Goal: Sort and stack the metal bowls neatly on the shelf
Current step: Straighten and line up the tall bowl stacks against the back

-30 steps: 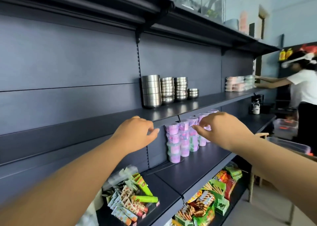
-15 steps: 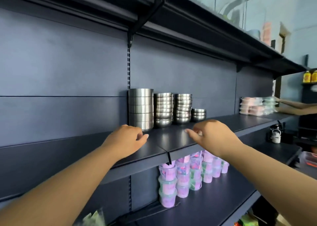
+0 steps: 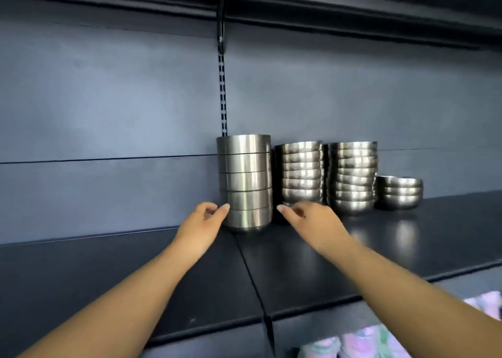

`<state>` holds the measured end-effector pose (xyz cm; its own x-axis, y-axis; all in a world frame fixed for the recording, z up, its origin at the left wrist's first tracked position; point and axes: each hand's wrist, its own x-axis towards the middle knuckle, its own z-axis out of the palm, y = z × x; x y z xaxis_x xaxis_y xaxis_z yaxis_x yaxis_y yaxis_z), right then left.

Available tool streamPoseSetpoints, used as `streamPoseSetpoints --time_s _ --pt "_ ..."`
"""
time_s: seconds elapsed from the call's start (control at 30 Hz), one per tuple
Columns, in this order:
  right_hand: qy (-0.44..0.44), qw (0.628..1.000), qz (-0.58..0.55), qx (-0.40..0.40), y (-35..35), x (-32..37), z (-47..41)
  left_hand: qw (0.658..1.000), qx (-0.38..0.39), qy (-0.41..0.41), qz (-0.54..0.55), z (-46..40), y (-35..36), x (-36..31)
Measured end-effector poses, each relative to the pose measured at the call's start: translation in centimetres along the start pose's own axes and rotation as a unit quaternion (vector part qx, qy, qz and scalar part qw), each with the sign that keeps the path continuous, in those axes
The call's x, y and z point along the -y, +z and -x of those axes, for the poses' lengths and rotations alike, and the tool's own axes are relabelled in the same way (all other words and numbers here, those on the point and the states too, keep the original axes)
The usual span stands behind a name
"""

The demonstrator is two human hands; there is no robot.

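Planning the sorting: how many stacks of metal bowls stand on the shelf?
4: straight-sided stack leftmost, two rounded stacks beside it, short stack rightmost. Any behind are hidden.

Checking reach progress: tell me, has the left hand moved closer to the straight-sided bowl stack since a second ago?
Yes. The left hand has moved forward and up over the shelf edge; its fingertips now reach the base of the straight-sided stack.

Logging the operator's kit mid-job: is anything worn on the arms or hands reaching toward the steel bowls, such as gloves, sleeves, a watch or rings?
Nothing worn shows. The left hand and right hand are bare, without gloves, rings or watch; both forearms are uncovered to the frame edge, so no sleeves appear.
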<state>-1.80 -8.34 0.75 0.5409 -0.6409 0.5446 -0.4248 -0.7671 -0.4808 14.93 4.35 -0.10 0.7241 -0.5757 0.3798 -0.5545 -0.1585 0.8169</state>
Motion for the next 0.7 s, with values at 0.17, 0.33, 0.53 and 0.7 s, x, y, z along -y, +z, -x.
streamPoseSetpoints --time_s 0.17,0.33,0.53,0.7 --pt "0.060 0.968 -0.242 0.029 4.0 -2.1 -7.5 0.963 -0.091 -0.117 0.224 -4.0 4.8 -0.7" --pt "0.076 0.909 -0.407 0.052 7.8 -0.8 -10.2 0.960 -0.101 -0.079 0.250 -6.3 6.9 -0.9" --pt "0.088 0.886 -0.453 0.040 9.9 0.2 -10.8 0.964 -0.083 -0.040 0.250 -7.5 8.6 -0.2" --pt "0.084 0.895 -0.432 0.068 10.0 -0.5 -11.2 0.967 -0.089 -0.026 0.237 -7.8 8.8 0.1"
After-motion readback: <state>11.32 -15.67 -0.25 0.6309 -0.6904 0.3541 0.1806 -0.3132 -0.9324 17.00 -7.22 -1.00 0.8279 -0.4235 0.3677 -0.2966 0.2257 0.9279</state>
